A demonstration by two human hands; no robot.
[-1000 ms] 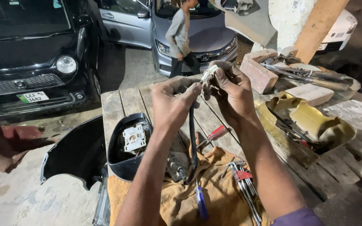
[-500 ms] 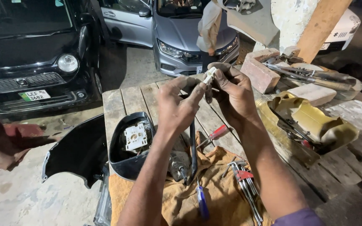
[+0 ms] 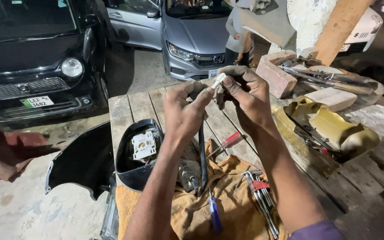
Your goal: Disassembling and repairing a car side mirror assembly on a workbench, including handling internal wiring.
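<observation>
My left hand (image 3: 185,111) and my right hand (image 3: 245,95) meet above a wooden table (image 3: 134,106), both pinching a small white connector (image 3: 218,81). A black sheathed cable (image 3: 202,155) hangs from the connector down to a mirror mechanism (image 3: 190,174) on an orange cloth (image 3: 232,204). A black car side-mirror housing (image 3: 132,153) with a white motor plate (image 3: 143,145) lies open just left of my left forearm.
On the cloth lie a red-handled screwdriver (image 3: 230,141), a blue-handled screwdriver (image 3: 214,213) and a hex key set (image 3: 258,193). A yellow cut container with tools (image 3: 334,129) and bricks (image 3: 278,75) sit right. A black bumper part (image 3: 83,162), two cars and a person stand beyond.
My hands stay together on the connector, barely shifted. The person by the silver car has moved further right behind my hands.
</observation>
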